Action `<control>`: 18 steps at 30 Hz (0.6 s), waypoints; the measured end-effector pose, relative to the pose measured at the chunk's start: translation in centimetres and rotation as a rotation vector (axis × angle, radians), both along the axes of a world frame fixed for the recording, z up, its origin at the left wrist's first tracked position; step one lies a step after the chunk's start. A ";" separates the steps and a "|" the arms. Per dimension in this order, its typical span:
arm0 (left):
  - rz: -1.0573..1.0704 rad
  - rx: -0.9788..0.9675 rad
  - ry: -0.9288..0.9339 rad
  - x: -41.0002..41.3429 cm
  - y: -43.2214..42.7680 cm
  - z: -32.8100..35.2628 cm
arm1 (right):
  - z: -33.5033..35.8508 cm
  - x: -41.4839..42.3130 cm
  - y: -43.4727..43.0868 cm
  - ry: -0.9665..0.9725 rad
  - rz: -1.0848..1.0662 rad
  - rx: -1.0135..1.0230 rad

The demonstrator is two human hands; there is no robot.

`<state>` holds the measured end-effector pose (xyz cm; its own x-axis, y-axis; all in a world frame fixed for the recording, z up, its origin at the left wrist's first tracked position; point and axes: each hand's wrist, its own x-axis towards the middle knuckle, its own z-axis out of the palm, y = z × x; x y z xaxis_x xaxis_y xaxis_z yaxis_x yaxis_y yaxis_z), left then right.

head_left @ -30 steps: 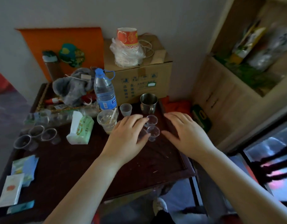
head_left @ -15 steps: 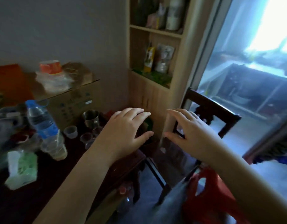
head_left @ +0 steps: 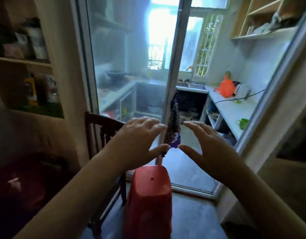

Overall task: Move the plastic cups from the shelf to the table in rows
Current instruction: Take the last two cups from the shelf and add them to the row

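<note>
My left hand (head_left: 136, 142) and my right hand (head_left: 209, 147) are both raised in mid-air in front of me, palms down, fingers spread, holding nothing. They hover over a red plastic stool (head_left: 149, 195) and face a glass sliding door (head_left: 128, 57). A wooden shelf unit (head_left: 26, 62) with blurred packets and bottles stands at the left. Another wooden shelf (head_left: 262, 23) hangs at the upper right. No plastic cups and no table top are in view.
A dark wooden chair (head_left: 100, 133) stands just left of my left hand. A dark mop head (head_left: 173, 128) hangs at the door frame between my hands. Beyond the door lies a kitchen counter (head_left: 231, 109) with an orange bag and a green cup.
My view has swung right, from the table with the cups to the glass door and kitchen. Both hands left the cups on the table and stay raised and empty.
</note>
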<state>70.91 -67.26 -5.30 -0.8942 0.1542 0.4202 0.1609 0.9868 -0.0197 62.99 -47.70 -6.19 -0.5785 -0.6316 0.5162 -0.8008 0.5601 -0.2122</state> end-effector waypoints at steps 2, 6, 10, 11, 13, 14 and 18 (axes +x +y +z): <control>-0.077 -0.010 0.014 -2.9 5.7 0.4 | 0.6 -1.4 6.2 0.014 -0.076 0.030; -0.231 -0.005 0.050 -7.5 16.3 1.4 | 1.9 -3.3 17.3 0.048 -0.200 0.051; -0.357 0.015 0.058 -11.7 25.1 3.0 | 3.3 -4.9 26.7 0.065 -0.309 0.032; -0.385 0.017 0.066 -12.7 27.0 3.5 | 3.6 -5.3 28.8 0.071 -0.330 0.028; -0.441 0.023 0.085 -14.6 30.6 4.4 | 4.0 -6.2 32.3 0.086 -0.371 0.017; -0.469 0.025 0.099 -15.5 32.3 4.8 | 4.2 -6.7 34.0 0.096 -0.397 0.008; -0.569 0.034 0.113 -19.7 38.8 5.3 | 4.3 -9.0 39.9 0.105 -0.501 -0.039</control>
<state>51.26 -28.44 0.01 -0.6240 0.5820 0.5215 0.6646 0.7462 -0.0376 54.02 -7.80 -1.89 -0.7490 -0.2698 0.6051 -0.4546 0.8737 -0.1732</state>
